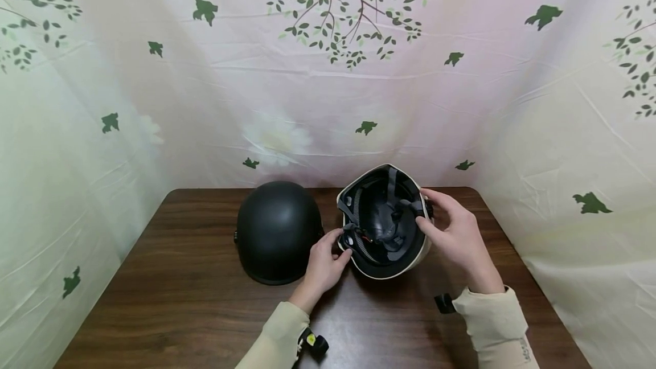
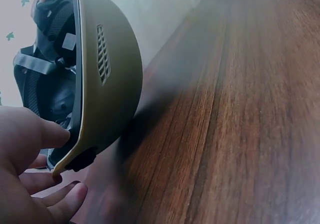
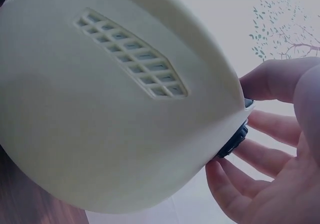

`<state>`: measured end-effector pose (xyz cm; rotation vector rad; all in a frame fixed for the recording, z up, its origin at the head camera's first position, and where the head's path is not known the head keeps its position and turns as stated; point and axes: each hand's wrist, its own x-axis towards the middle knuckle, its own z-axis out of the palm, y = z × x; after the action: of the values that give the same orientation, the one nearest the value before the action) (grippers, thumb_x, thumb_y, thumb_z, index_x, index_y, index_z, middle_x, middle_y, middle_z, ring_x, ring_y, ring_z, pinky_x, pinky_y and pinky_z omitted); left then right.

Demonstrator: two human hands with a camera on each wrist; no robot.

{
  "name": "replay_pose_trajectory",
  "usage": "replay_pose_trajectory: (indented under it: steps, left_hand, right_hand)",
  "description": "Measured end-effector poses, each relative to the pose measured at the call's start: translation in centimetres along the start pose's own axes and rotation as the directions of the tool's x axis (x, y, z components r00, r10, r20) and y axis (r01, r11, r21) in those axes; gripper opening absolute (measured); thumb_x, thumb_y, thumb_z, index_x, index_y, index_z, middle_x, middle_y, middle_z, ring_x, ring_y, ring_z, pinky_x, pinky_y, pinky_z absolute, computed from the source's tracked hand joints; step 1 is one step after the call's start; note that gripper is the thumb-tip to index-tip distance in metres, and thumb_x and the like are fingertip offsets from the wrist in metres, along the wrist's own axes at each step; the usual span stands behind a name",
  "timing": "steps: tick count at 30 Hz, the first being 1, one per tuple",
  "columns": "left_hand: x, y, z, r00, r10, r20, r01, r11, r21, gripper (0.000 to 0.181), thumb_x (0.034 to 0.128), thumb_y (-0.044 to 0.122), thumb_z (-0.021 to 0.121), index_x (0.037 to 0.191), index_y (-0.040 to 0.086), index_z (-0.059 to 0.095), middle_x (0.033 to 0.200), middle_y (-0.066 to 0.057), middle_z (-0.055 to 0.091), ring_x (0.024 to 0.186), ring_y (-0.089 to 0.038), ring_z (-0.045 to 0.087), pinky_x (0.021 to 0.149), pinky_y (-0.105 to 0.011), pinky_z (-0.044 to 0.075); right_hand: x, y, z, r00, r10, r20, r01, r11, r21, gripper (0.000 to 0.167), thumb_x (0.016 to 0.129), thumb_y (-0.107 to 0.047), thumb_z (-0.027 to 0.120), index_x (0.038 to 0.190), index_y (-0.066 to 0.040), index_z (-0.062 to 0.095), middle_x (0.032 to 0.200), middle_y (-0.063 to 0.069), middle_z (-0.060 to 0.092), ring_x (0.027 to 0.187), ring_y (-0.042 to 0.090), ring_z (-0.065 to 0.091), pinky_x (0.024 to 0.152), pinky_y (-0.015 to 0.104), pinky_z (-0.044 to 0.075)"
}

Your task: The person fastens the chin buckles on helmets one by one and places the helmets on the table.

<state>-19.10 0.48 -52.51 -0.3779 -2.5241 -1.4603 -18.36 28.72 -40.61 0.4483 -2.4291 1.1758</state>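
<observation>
A cream-coloured helmet [image 1: 380, 226] is tipped so that its dark padded inside and grey straps [image 1: 392, 187] face the head camera. At its left rim, my left hand [image 1: 324, 263] pinches the edge between thumb and fingers. My right hand [image 1: 458, 238] grips the opposite rim, thumb on the inner side and fingers outside. The left wrist view shows a slotted vent [image 2: 103, 54] in the shell and a black side knob [image 2: 81, 159] near my fingers. In the right wrist view, my fingers touch the shell around another black knob [image 3: 234, 140].
Left of the cream helmet, a matte black helmet [image 1: 279, 232] sits dome up on the dark wood table [image 1: 169, 278]. A pale curtain [image 1: 205, 101] printed with leaves and birds surrounds the back and sides. Small black cameras [image 1: 445, 303] are worn at my wrists.
</observation>
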Motion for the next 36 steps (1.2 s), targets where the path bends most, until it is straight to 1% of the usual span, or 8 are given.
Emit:
replay_pose_trajectory:
  steps: [4, 6, 8, 11, 15, 19, 24, 36]
  left_hand:
    - [0.2, -0.2, 0.4, 1.000, 0.000, 0.006, 0.000, 1.000, 0.026, 0.047, 0.0962, 0.009, 0.075, 0.140, 0.000, 0.062, 0.139, -0.015, 0.065, 0.111, -0.028, 0.068, 0.080, -0.030, 0.060]
    - [0.2, -0.2, 0.5, 1.000, -0.001, 0.009, 0.001, 0.999, 0.041, 0.047, 0.0961, 0.010, 0.075, 0.140, 0.000, 0.062, 0.136, -0.014, 0.066, 0.106, -0.026, 0.068, 0.079, -0.029, 0.059]
    - [0.2, -0.2, 0.7, 1.000, 0.002, 0.012, -0.002, 0.998, 0.055, 0.047, 0.0960, 0.010, 0.075, 0.140, 0.000, 0.063, 0.134, -0.014, 0.068, 0.101, -0.026, 0.068, 0.079, -0.031, 0.058]
    - [0.2, -0.3, 1.0, 1.000, 0.008, 0.016, -0.009, 0.997, 0.074, 0.046, 0.0958, 0.011, 0.075, 0.139, 0.000, 0.063, 0.133, -0.015, 0.068, 0.108, -0.027, 0.068, 0.089, -0.039, 0.057]
    - [0.3, -0.5, 1.4, 1.000, 0.011, 0.026, -0.013, 0.997, 0.079, 0.045, 0.0954, 0.011, 0.075, 0.137, -0.001, 0.064, 0.134, -0.016, 0.069, 0.118, -0.029, 0.067, 0.101, -0.047, 0.053]
    - [0.6, -0.8, 1.9, 0.999, 0.013, 0.031, -0.015, 0.996, 0.093, 0.044, 0.0947, 0.011, 0.076, 0.136, 0.000, 0.065, 0.133, -0.016, 0.069, 0.116, -0.030, 0.068, 0.100, -0.047, 0.053]
    - [0.9, -1.0, 2.1, 0.999, 0.023, 0.029, -0.026, 0.993, 0.119, 0.043, 0.0938, 0.010, 0.076, 0.134, -0.001, 0.066, 0.134, -0.018, 0.069, 0.124, -0.033, 0.065, 0.104, -0.048, 0.051]
    - [1.6, -0.6, 2.1, 0.994, -0.044, 0.099, 0.026, 0.985, 0.170, 0.047, 0.0972, 0.014, 0.074, 0.141, 0.001, 0.064, 0.135, -0.018, 0.065, 0.127, -0.033, 0.061, 0.108, -0.048, 0.049]
  right_hand:
    - [0.1, -0.1, 0.1, 1.000, -0.022, -0.013, 0.022, 0.999, -0.031, 0.053, 0.092, -0.003, 0.076, 0.144, -0.006, 0.063, 0.135, 0.015, 0.066, 0.109, 0.008, 0.064, 0.087, 0.004, 0.047]
    - [0.0, -0.2, 0.1, 0.999, -0.031, -0.013, 0.030, 0.998, -0.056, 0.053, 0.092, -0.004, 0.076, 0.143, -0.007, 0.063, 0.137, 0.013, 0.065, 0.108, 0.019, 0.064, 0.085, 0.004, 0.046]
    - [0.0, -0.4, 0.1, 0.999, -0.046, -0.013, 0.045, 0.996, -0.075, 0.053, 0.092, -0.005, 0.076, 0.143, -0.009, 0.064, 0.137, 0.012, 0.065, 0.106, 0.024, 0.063, 0.082, 0.004, 0.044]
    - [0.0, -0.5, 0.2, 0.997, -0.070, -0.016, 0.068, 0.993, -0.094, 0.054, 0.091, -0.004, 0.077, 0.143, -0.010, 0.065, 0.138, 0.011, 0.064, 0.103, 0.021, 0.060, 0.082, 0.009, 0.045]
    - [0.1, -0.6, 0.3, 0.996, -0.087, -0.021, 0.084, 0.991, -0.102, 0.054, 0.090, -0.003, 0.077, 0.142, -0.012, 0.066, 0.138, 0.010, 0.064, 0.110, 0.019, 0.058, 0.087, 0.013, 0.047]
    - [0.1, -0.6, 0.4, 0.996, -0.092, -0.016, 0.090, 0.990, -0.107, 0.055, 0.090, -0.004, 0.078, 0.142, -0.013, 0.066, 0.138, 0.009, 0.064, 0.118, 0.021, 0.059, 0.088, 0.017, 0.050]
    - [0.2, -0.8, 0.6, 0.995, -0.098, -0.014, 0.095, 0.989, -0.110, 0.054, 0.090, -0.005, 0.079, 0.141, -0.012, 0.066, 0.139, 0.011, 0.063, 0.118, 0.025, 0.060, 0.088, 0.020, 0.051]
    - [0.2, -1.1, 1.1, 0.991, -0.131, -0.028, 0.126, 0.983, -0.135, 0.054, 0.086, -0.006, 0.082, 0.138, -0.009, 0.068, 0.137, 0.014, 0.062, 0.113, 0.024, 0.060, 0.084, 0.021, 0.048]
